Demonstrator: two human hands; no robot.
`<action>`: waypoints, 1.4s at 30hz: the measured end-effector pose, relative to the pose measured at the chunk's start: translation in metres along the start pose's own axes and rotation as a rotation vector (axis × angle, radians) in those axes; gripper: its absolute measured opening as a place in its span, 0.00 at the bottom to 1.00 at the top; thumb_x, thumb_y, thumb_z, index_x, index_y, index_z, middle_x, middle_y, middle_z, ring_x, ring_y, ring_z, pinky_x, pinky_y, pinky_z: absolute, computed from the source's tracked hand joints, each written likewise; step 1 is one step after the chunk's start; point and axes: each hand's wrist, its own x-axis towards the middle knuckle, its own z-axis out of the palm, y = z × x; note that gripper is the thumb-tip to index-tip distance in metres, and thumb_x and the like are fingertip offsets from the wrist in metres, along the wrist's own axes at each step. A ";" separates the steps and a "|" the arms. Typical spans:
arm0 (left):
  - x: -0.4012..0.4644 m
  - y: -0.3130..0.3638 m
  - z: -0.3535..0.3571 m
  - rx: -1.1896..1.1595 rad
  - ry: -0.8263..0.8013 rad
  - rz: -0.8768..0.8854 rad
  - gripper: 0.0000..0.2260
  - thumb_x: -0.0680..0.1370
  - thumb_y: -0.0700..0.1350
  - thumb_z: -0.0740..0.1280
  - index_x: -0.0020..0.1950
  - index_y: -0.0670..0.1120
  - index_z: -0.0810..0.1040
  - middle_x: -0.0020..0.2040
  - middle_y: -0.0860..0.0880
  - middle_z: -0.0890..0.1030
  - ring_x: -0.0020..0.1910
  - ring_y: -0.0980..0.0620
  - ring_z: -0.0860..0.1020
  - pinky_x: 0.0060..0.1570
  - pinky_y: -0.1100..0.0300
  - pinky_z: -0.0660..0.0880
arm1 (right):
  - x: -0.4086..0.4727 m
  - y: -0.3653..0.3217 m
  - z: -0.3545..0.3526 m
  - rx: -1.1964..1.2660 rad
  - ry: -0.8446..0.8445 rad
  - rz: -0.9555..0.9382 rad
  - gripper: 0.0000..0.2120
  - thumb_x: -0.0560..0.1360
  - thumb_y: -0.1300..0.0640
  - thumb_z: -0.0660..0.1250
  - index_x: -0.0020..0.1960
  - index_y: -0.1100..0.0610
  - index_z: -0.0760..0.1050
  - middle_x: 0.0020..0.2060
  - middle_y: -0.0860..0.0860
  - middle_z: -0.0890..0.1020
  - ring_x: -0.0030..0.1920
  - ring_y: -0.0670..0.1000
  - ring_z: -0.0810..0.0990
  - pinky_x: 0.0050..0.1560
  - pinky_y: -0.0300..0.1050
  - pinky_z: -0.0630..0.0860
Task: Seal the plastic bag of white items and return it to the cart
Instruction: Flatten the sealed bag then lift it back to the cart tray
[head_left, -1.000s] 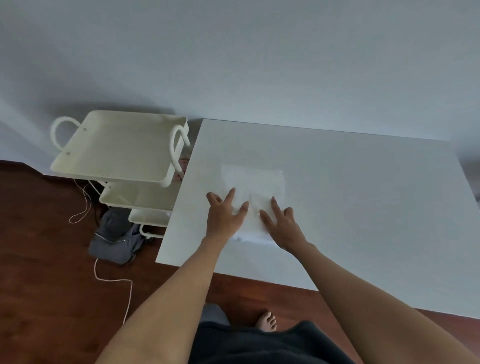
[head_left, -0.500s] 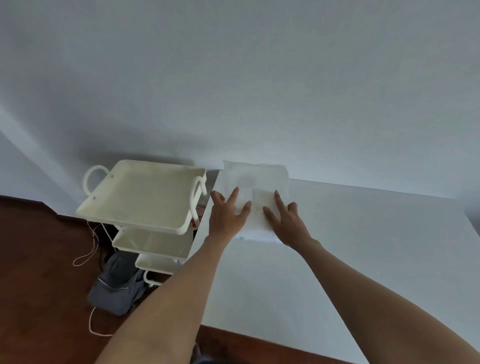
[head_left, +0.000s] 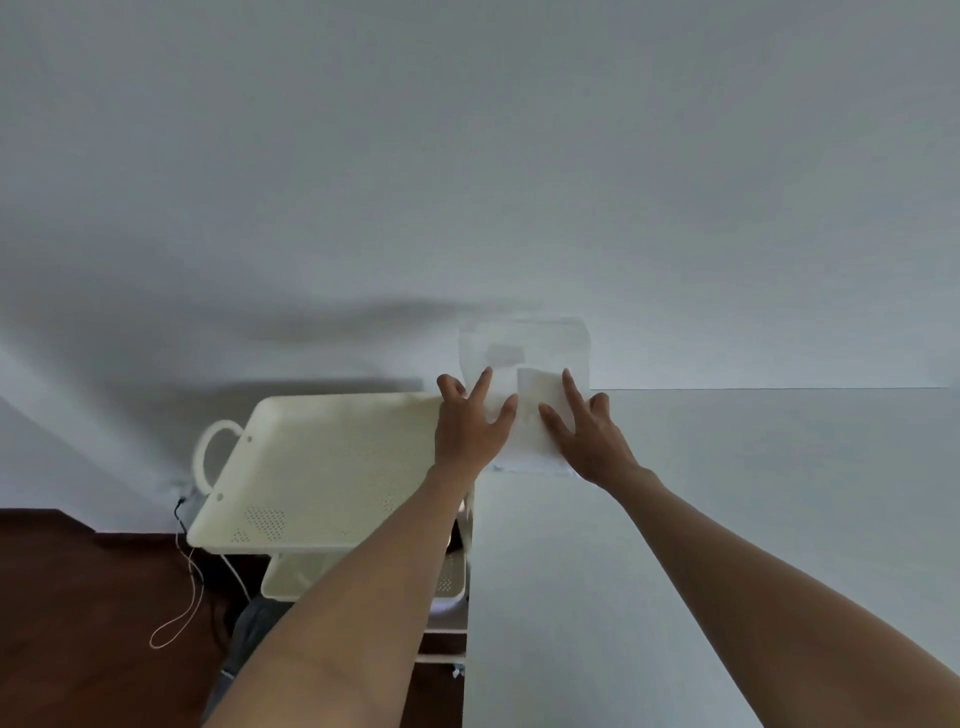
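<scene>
Now both hands, left (head_left: 470, 431) and right (head_left: 584, 434), hold the plastic bag (head_left: 524, 364) aloft beside the cart's top tray (head_left: 322, 467); lowering it there appears next.

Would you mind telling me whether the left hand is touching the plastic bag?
Touching: the head view shows the left hand with fingers spread against the plastic bag.
</scene>
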 end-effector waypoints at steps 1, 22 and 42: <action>0.004 -0.009 -0.005 -0.001 -0.002 0.008 0.29 0.79 0.60 0.66 0.77 0.50 0.69 0.59 0.42 0.63 0.55 0.43 0.75 0.58 0.50 0.78 | 0.002 -0.009 0.006 -0.001 0.002 0.000 0.36 0.81 0.33 0.53 0.83 0.39 0.40 0.56 0.53 0.63 0.44 0.58 0.74 0.46 0.50 0.76; 0.028 -0.200 -0.074 0.028 -0.049 -0.161 0.31 0.79 0.62 0.64 0.79 0.51 0.65 0.63 0.43 0.62 0.61 0.42 0.72 0.60 0.47 0.77 | 0.040 -0.147 0.154 0.034 -0.185 -0.012 0.36 0.82 0.35 0.55 0.84 0.43 0.42 0.72 0.60 0.61 0.67 0.64 0.74 0.67 0.57 0.74; -0.022 -0.316 -0.021 0.120 -0.389 -0.355 0.33 0.80 0.64 0.61 0.81 0.53 0.56 0.68 0.42 0.60 0.67 0.42 0.65 0.60 0.48 0.74 | 0.027 -0.124 0.285 -0.059 -0.507 0.190 0.37 0.83 0.36 0.53 0.83 0.45 0.38 0.76 0.62 0.55 0.73 0.64 0.68 0.76 0.58 0.63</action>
